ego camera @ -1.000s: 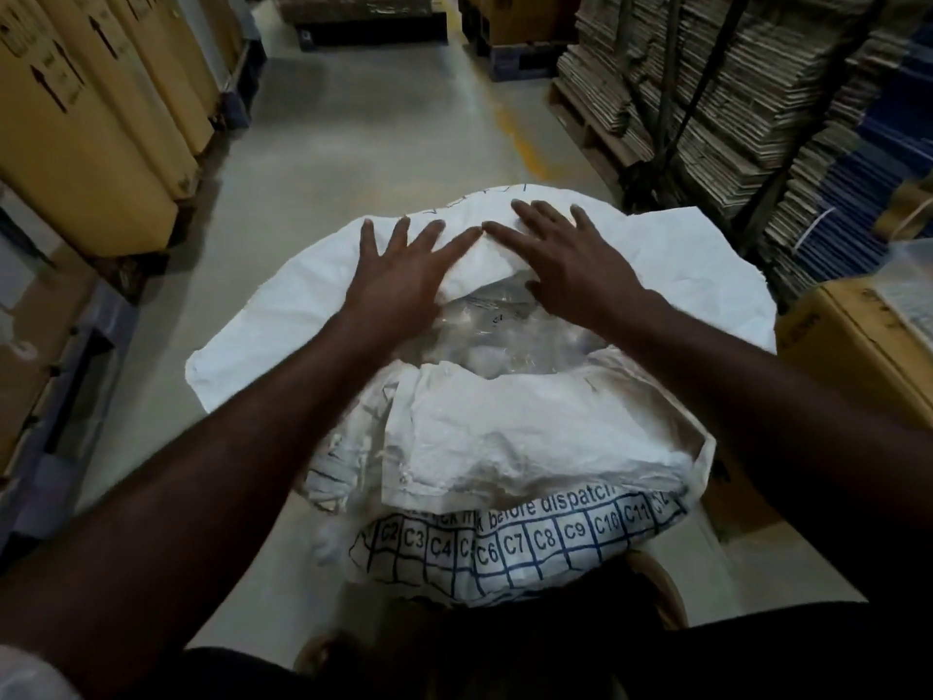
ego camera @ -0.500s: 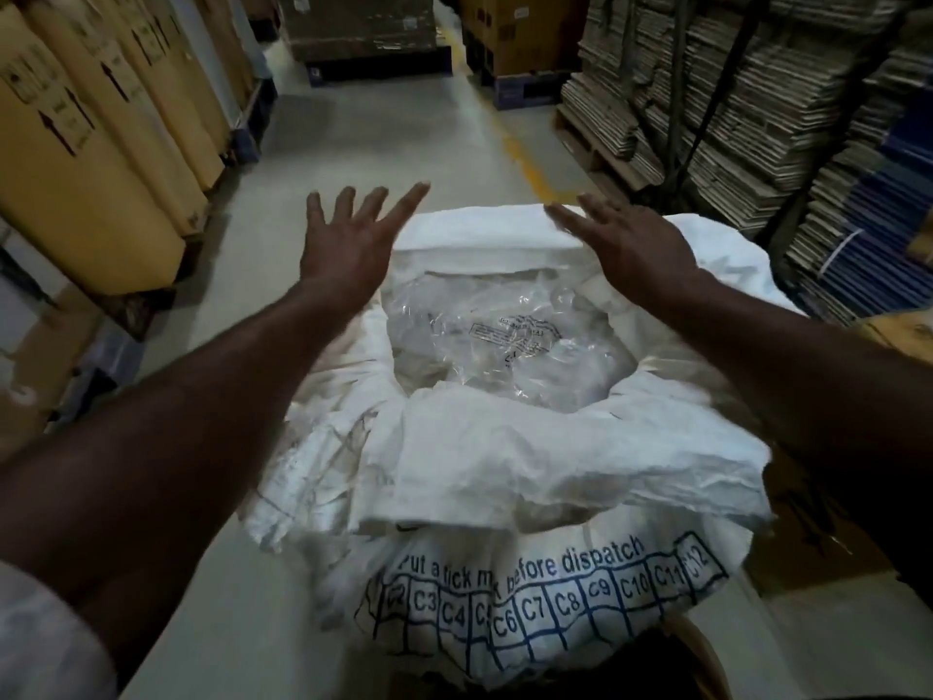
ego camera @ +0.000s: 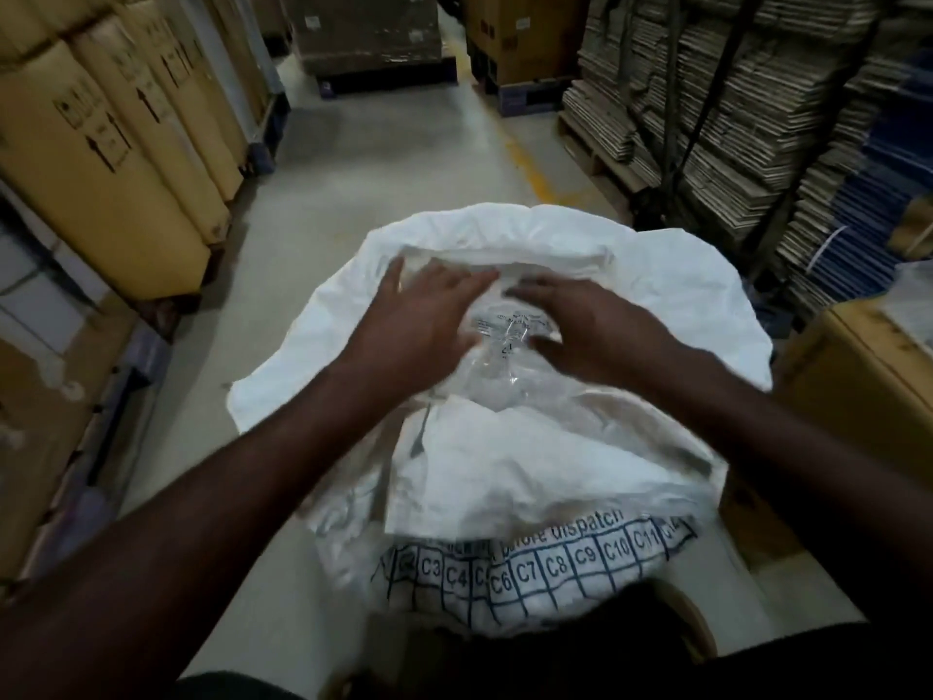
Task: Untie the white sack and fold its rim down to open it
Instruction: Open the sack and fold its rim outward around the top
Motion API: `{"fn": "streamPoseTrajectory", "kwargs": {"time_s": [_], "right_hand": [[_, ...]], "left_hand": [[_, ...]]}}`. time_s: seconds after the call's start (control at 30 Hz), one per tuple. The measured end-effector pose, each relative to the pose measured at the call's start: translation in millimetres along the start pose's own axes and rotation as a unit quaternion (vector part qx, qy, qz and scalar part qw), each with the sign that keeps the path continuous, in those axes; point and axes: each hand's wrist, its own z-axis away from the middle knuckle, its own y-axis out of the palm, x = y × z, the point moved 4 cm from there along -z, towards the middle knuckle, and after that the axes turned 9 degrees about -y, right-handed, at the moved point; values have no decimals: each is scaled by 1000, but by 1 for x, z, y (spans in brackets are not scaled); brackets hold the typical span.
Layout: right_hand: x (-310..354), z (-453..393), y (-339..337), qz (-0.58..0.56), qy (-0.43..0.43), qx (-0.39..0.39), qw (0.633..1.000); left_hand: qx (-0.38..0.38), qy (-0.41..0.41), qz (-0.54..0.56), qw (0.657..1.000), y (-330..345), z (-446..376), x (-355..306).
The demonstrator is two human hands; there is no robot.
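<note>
Your left hand [ego camera: 419, 315] and right hand [ego camera: 590, 325], fingers loose, gripping nothing, rest on the clear liner [ego camera: 505, 356]; the white sack [ego camera: 505, 472] rim [ego camera: 505, 255] lies just beyond both.

Bare floor [ego camera: 383, 159] aisle ahead, cartons [ego camera: 101, 159] left, cardboard stacks [ego camera: 732, 118] right

The scene is dim and yellowish, and the white sack [ego camera: 505, 346] is by far the brightest thing in it, its far rim nearly washed out while the forearms nearer the camera than the sack sink into near-black shadow. Both hands over the sack's mouth are smeared by motion blur, fingers indistinct. To either side of the sack the wide lens bows the stacked cartons [ego camera: 101, 159] and flattened cardboard [ego camera: 732, 118] outward.
</note>
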Motion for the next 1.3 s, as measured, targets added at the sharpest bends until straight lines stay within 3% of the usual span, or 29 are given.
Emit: {"fn": "streamPoseTrajectory", "kwargs": {"time_s": [0.23, 0.3, 0.57, 0.67, 0.77, 0.87, 0.97, 1.1, 1.2, 1.3], "right_hand": [[54, 90, 40, 9, 37, 148, 988], [56, 105, 49, 38, 27, 159, 986], [23, 159, 37, 62, 57, 166, 983], [28, 159, 32, 66, 47, 76, 994], [51, 163, 20, 56, 4, -33, 998], [84, 169, 15, 55, -65, -72, 994], [109, 174, 24, 80, -90, -53, 991], [108, 176, 38, 110, -68, -2, 992], [102, 174, 49, 101, -37, 37, 993], [102, 170, 48, 73, -38, 15, 997]], "left_hand": [[210, -33, 82, 974, 20, 104, -26], [222, -10, 82, 972, 27, 126, -29], [112, -39, -34, 992, 7, 165, 26], [95, -40, -14, 995, 4, 175, 27], [12, -9, 20, 1000, -10, 184, 7], [-43, 39, 45, 997, -18, 197, -24], [-49, 71, 33, 996, -3, 213, -49], [-36, 43, -20, 998, 27, 225, -54], [-87, 10, 7, 996, 31, 223, -53], [-120, -3, 29, 992, 29, 217, -48]]}}
